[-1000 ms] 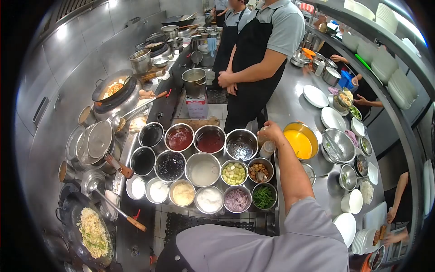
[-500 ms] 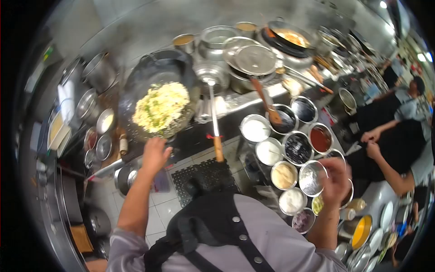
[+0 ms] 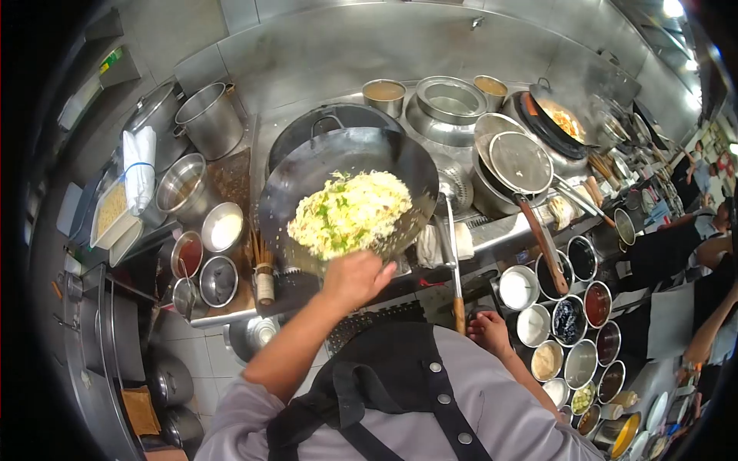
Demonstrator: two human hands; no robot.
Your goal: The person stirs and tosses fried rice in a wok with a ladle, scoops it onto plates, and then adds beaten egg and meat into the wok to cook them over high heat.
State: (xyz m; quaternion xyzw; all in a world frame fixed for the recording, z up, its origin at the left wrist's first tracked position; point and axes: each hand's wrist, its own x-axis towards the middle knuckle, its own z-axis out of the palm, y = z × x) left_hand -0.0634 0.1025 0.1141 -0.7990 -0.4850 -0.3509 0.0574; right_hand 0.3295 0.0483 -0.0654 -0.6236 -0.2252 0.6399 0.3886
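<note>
A large dark wok (image 3: 400, 165) is tilted, its inside facing me. Fried rice with egg and green bits (image 3: 350, 211) lies heaped in it. My left hand (image 3: 355, 283) is closed at the wok's near edge, thumb pointing right; the gripped part is hidden beneath the fingers. My right hand (image 3: 490, 332) is low by the counter front, fingers curled near a small dark object I cannot make out. Just left of it is the wooden handle of a long ladle (image 3: 459, 311), which rests on the stove edge.
Steel seasoning bowls (image 3: 569, 319) stand close together at right. A strainer (image 3: 521, 163) lies over a pot, beside a spatula (image 3: 542, 242). Bowls (image 3: 225, 227) and a bamboo brush (image 3: 264, 283) are at left. Another wok (image 3: 561, 119) holds food at back right. Co-workers (image 3: 669, 250) stand far right.
My view has swung left. The wok now tilts toward me, with the left hand at its edge. My right hand has left the seasoning bowls and come down beside the ladle handle.
</note>
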